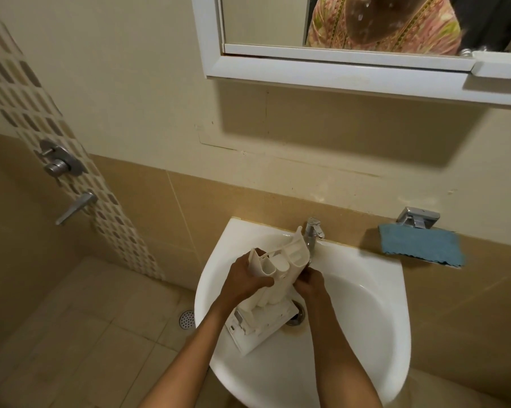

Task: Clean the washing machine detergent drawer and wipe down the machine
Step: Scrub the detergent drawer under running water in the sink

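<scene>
Rinse step | detergent drawer (278, 269) tilted in sink (366, 304), front panel below the grips, open end above them beside tap (313, 231) | left hand (245, 278) clasps one side wall; right hand (310, 282) curls on the opposite edge | best: hold firm, tip compartments toward the tap.

The left grip (245, 278) and right grip (310, 282) are bare, as are both forearms (195, 348) along their visible length. A mirror (336, 69) reflects the person's torso in a loose patterned garment (425, 30) of pink, pale green and cream, with yellow-gold trim bands (340, 16) running down the front.
</scene>
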